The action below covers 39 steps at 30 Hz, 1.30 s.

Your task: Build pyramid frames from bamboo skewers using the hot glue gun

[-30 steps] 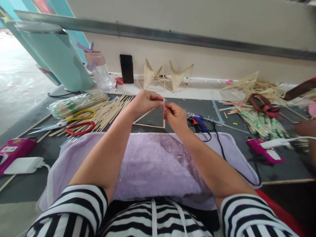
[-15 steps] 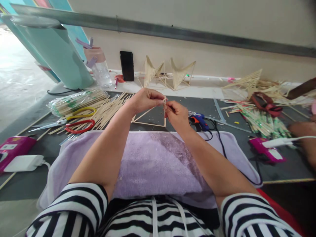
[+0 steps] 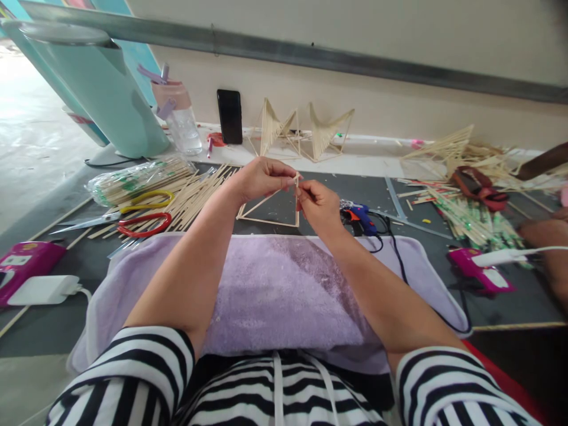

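A small frame of thin wooden sticks (image 3: pixel 270 222) stands on the dark table just beyond the purple cloth (image 3: pixel 275 284). My left hand (image 3: pixel 265 177) pinches its top corner from the left, fingers pressed together. From the right, my right hand (image 3: pixel 316 201) grips the upright stick just below that corner, its fingers curled. The fingertips of both hands nearly meet there. Loose sticks (image 3: pixel 202 198) lie left of the frame, partly behind my left forearm. A blue glue gun (image 3: pixel 361 218) rests to the right of my right hand.
Scissors (image 3: pixel 142 225), wrapped sticks (image 3: pixel 137 180), a bottle (image 3: pixel 180 121) and a tall green container (image 3: pixel 97 89) are at left. Behind stand a phone (image 3: pixel 229 117) and stick models (image 3: pixel 326 133). At right are a ruler (image 3: pixel 394 198), a stick pile (image 3: pixel 479 219) and another person's arm (image 3: pixel 545 236).
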Each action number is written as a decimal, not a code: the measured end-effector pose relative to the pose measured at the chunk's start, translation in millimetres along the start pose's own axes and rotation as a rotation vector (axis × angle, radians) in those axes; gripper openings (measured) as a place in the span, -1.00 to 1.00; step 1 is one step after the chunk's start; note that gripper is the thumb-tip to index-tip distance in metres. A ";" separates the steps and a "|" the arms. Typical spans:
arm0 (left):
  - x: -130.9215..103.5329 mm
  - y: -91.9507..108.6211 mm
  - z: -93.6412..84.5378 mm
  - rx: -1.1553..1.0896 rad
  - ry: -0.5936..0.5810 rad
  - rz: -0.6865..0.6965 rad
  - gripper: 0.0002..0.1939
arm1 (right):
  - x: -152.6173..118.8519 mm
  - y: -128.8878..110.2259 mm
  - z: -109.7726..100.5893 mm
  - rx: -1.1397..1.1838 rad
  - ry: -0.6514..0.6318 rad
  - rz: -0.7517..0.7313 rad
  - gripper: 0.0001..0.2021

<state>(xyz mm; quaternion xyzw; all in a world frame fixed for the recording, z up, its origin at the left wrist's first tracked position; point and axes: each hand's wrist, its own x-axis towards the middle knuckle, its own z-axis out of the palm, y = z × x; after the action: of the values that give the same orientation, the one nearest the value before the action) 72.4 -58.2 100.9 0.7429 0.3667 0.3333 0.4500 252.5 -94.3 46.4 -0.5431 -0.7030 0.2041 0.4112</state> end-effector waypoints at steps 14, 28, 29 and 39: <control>-2.7 1.3 -4.2 0.013 -0.031 -0.009 -0.80 | 0.6 4.5 6.2 0.117 0.071 -0.088 -0.80; -2.4 -1.8 -4.6 0.029 -0.032 0.015 -0.80 | 13.9 -11.8 -5.9 0.241 0.169 -0.132 -0.79; -2.4 -2.1 -4.9 0.039 -0.037 0.014 -0.80 | 16.2 -13.4 -6.0 0.226 0.173 -0.141 -0.81; -5.5 4.9 -6.8 0.085 -0.022 0.011 -0.87 | 27.6 -11.7 -7.6 0.247 0.143 -0.148 -0.86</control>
<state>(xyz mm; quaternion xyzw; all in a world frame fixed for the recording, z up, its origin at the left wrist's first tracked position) 65.2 -61.5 107.0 0.7668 0.3715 0.3118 0.4204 249.6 -73.6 69.2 -0.4481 -0.6797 0.2191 0.5377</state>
